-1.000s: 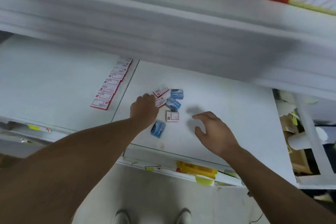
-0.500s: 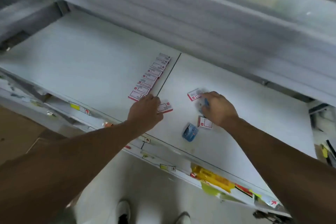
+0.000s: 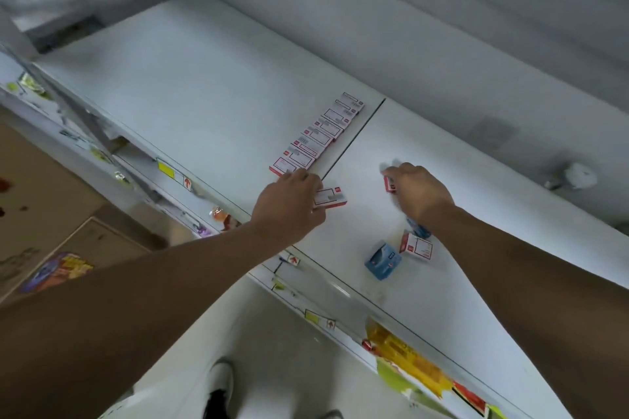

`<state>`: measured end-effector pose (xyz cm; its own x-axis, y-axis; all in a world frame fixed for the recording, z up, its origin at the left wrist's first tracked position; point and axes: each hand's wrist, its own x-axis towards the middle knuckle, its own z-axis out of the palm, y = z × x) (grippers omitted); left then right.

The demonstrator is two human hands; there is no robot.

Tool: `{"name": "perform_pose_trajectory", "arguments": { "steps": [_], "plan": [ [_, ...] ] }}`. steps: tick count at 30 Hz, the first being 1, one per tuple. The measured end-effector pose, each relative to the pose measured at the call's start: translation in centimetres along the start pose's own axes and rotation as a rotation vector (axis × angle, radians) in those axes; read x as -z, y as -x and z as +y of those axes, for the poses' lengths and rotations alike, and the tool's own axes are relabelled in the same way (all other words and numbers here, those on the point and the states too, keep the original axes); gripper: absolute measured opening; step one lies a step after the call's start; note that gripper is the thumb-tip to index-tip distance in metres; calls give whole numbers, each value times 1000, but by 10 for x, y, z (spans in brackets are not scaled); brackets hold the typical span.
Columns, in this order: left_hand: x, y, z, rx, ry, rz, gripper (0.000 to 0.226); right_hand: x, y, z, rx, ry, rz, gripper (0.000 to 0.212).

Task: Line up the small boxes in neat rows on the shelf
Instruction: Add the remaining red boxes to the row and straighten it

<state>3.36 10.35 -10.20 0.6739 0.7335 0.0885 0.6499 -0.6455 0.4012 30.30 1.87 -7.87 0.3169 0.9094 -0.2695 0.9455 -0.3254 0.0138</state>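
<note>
**Feeding the red-box row, both hands busy**

Landmark: the dark seam [image 3: 354, 139] between the two white shelf panels. Just left of it, a row of flat white-and-red small boxes [image 3: 316, 136] runs front to back, overlapping edge to edge, approx parallel w/ the seam.

Left hand [image 3: 289, 204] sits at the seam's near end, fingers curled onto one loose white-and-red box [image 3: 331, 197] lying flat just right of the seam; looks like a light pinch/drag grip. Right hand [image 3: 417, 190], well right of the seam, fingers curled down round another red-edged box [image 3: 389, 184]; blur there, so can't tell if it's lifted or on the white shelf [image 3: 204, 105].

Further right & nearer the front edge: a blue box [image 3: 383, 260] tilted, a white-and-red box [image 3: 417, 247] beside it, and a 2nd blue one [image 3: 418, 230] mostly hidden under the right forearm.

Step in hand, prob: adding the left hand's box to the near end of the row. Next needs it slid across the seam, squared to the last box w/o nudging the row; blue ones likely want their own row
</note>
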Motion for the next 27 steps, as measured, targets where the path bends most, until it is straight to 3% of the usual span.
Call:
{"name": "perform_pose_trajectory", "arguments": {
  "steps": [7,17,27],
  "plan": [
    [25,8,7,-2,-22,-37,38,13,33,-7,95,7,-17,67],
    [100,9,6,-31,-54,-35,39,69,98,-47,43,-46,100,86],
    [111,21,-16,-123,-26,-55,44,64,136,-84,-48,-49,175,62]
  ]
}}
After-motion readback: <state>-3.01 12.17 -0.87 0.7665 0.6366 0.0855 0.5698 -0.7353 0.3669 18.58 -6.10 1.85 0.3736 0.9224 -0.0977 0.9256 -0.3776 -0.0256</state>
